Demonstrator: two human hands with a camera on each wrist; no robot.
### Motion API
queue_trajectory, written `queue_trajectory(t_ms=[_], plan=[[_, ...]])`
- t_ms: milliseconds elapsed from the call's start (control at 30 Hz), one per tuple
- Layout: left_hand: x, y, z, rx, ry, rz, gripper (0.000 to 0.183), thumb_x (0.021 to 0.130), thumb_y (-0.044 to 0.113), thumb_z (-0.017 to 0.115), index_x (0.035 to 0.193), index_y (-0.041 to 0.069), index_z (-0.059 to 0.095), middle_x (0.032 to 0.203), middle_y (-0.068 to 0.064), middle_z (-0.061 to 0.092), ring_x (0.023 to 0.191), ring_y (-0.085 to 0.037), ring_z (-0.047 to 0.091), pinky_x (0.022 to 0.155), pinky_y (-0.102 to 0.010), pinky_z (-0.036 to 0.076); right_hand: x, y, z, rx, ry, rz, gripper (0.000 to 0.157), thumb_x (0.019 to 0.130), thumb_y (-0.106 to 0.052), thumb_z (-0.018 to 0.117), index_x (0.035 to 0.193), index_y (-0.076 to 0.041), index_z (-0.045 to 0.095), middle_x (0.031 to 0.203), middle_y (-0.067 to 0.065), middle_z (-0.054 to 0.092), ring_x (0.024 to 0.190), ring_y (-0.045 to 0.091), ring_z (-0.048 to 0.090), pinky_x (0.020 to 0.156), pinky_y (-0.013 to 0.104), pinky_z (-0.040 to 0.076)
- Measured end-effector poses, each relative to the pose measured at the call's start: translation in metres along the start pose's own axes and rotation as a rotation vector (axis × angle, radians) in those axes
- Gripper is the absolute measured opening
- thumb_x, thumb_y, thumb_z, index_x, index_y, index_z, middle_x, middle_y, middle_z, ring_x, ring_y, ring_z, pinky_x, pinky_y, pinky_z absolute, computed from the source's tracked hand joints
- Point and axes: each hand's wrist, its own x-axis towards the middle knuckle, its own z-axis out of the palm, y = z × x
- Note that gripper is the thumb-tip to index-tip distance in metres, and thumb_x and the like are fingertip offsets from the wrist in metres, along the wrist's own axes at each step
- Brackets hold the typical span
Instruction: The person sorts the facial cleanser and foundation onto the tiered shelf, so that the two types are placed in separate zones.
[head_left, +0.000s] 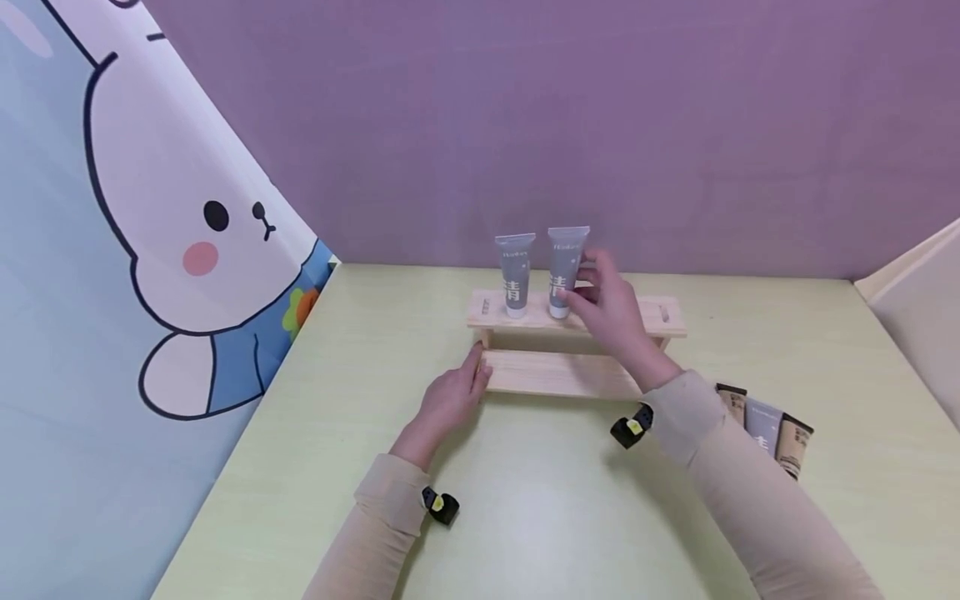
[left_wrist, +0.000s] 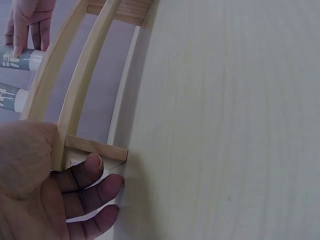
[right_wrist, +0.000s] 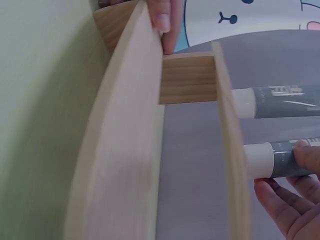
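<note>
A two-level wooden rack (head_left: 558,373) stands near the back of the table. Two grey tubes with white caps stand upright, caps down, on its upper board. My right hand (head_left: 617,315) pinches the right-hand tube (head_left: 567,260) between thumb and fingers; the cap is at the board. To its left is the other tube (head_left: 515,271), untouched. My left hand (head_left: 450,398) grips the rack's left end at the lower board, its fingers curled by the wooden end piece (left_wrist: 95,146) in the left wrist view.
Right of the rack, partly hidden by my right sleeve, lie another grey tube (head_left: 763,423) and two brown tubes, one of them this outer brown tube (head_left: 795,442). A purple backdrop (head_left: 562,125) rises behind the table, and a rabbit-print cloth (head_left: 180,275) hangs on the left.
</note>
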Motion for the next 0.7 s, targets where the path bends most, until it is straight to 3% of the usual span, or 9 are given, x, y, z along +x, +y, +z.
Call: queue_trajectory(t_ms=[200, 433, 600, 700], plan=[[-0.002, 0.001, 0.001, -0.013, -0.007, -0.009, 0.056, 0.107, 0.039, 0.034, 0.153, 0.009, 0.027, 0.101, -0.023, 0.068, 0.088, -0.038, 0.067, 0.075, -0.049, 0.052, -0.002, 0.005, 0.003, -0.031, -0.021, 0.017, 0.055, 0.093, -0.009, 0.066, 0.139, -0.006, 0.036, 0.127, 0.020, 0.060, 0.107, 0.037, 0.064, 0.090, 0.042, 0.052], [-0.002, 0.002, 0.000, -0.017, -0.011, -0.015, 0.056, 0.107, 0.039, 0.034, 0.154, 0.009, 0.027, 0.097, -0.023, 0.068, 0.085, -0.037, 0.067, 0.073, -0.048, 0.052, -0.009, 0.002, -0.004, -0.107, -0.010, 0.019, 0.059, 0.091, -0.010, 0.069, 0.142, -0.008, 0.040, 0.128, 0.018, 0.060, 0.107, 0.034, 0.064, 0.090, 0.041, 0.052], [-0.002, 0.002, 0.000, -0.019, -0.012, -0.027, 0.057, 0.106, 0.040, 0.034, 0.154, 0.009, 0.027, 0.096, -0.023, 0.068, 0.084, -0.037, 0.067, 0.075, -0.048, 0.052, -0.029, -0.001, -0.023, -0.191, 0.018, -0.054, 0.045, 0.091, -0.009, 0.069, 0.132, -0.003, 0.051, 0.121, 0.017, 0.064, 0.104, 0.032, 0.066, 0.087, 0.041, 0.053], [-0.001, 0.001, 0.000, -0.016, -0.014, -0.036, 0.058, 0.106, 0.041, 0.034, 0.154, 0.010, 0.026, 0.097, -0.023, 0.068, 0.085, -0.037, 0.067, 0.075, -0.049, 0.052, -0.045, -0.002, -0.038, -0.237, 0.024, -0.058, 0.034, 0.091, -0.011, 0.070, 0.123, -0.002, 0.058, 0.116, 0.014, 0.067, 0.101, 0.029, 0.067, 0.083, 0.029, 0.054]])
